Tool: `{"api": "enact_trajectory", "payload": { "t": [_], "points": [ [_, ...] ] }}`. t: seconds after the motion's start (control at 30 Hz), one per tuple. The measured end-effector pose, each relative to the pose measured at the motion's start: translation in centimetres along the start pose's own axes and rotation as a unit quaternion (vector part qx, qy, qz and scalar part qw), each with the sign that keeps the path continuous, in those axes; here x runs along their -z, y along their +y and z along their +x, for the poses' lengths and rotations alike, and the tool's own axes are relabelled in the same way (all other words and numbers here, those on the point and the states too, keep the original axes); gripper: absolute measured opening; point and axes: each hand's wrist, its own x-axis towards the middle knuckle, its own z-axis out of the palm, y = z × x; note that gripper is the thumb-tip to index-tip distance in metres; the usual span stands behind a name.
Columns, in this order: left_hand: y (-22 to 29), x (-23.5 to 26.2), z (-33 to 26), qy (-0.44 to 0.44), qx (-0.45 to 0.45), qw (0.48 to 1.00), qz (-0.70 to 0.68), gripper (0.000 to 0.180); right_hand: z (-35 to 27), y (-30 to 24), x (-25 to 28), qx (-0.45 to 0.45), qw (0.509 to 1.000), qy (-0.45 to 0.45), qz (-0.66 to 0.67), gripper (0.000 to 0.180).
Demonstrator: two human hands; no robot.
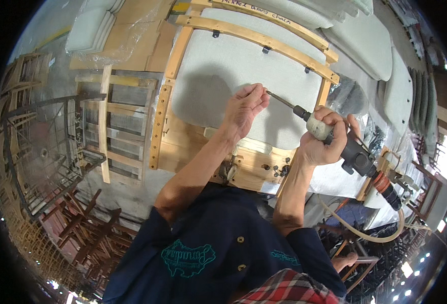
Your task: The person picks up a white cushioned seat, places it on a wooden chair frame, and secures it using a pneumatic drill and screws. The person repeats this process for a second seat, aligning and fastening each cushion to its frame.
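My right hand (330, 139) is wrapped round a power screwdriver (356, 156) with a dark body, a pale nose and a hose at its rear. Its long thin bit (281, 100) points left. At the bit's tip, my left hand (245, 110) has its thumb and fingers pinched together; whatever lies between them is too small to make out. Both hands are above a light grey padded panel (203, 55), which lies in a wooden frame (169, 126). Small black brackets (266, 49) sit along the frame's far rail.
Several small black parts (284, 169) and a hand tool (227, 171) lie on the board's near edge. A pale hose (380, 238) curves at the right. Padded panels (365, 45) are stacked at the far right. Pallet-like slats (117, 121) and a dark metal frame (18, 167) stand left.
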Motion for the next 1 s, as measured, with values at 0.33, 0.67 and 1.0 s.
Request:
{"api": "enact_trajectory", "payload": {
  "t": [0.33, 0.67, 1.0],
  "points": [
    [1.9, 1.3, -0.1, -0.036, -0.008, 0.999, -0.008, 0.027, -1.3, 0.5, -2.0, -0.052, 0.995, 0.078, 0.014, 0.033],
    [8.5, 2.5, -2.2, -0.132, -0.028, 0.983, 0.122, 0.05, -3.7, -1.5, -7.3, 0.034, 0.999, -0.021, -0.033, 0.032],
    [16.1, 9.1, 10.6, 0.082, -0.502, 0.502, 0.699, 0.054, 0.5, 8.2, -12.9, 0.073, 0.976, -0.116, -0.166, 0.034]
  ]
}}
